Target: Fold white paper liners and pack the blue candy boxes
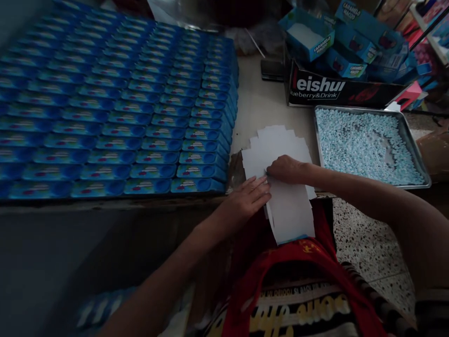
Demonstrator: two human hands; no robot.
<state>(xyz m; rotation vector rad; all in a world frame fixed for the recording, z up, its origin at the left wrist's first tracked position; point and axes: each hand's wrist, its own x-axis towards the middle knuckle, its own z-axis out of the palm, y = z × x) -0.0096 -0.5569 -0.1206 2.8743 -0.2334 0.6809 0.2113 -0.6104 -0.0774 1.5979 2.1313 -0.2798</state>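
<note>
In the head view, lots of blue boxes (198,185) fill the upper left of the frame. They sit in neat rows on the bench (249,100), so a lot looks done there. In the middle of the frame is a pile of white cards (293,210). They lie flat, one on top of another, and none that I can see is folded up into a box. So the cards look like the part that is left. I cannot tell how many there are. The low end of the pile hangs over the edge of the bench, near the red apron (242,299).

At the right is a metal tray (418,149) with lots of little blue bits (351,150) in it. Open boxes (310,40) are in a black carton (351,93) at the upper right.

The left hand (245,196) comes up from the lower left. It is open, with its fingers out long on the cards. The right hand (286,169) comes in from the right. Its fingers are curled, with the tips down on the cards. I cannot tell if they pinch one. The two hands are very near each other.
</note>
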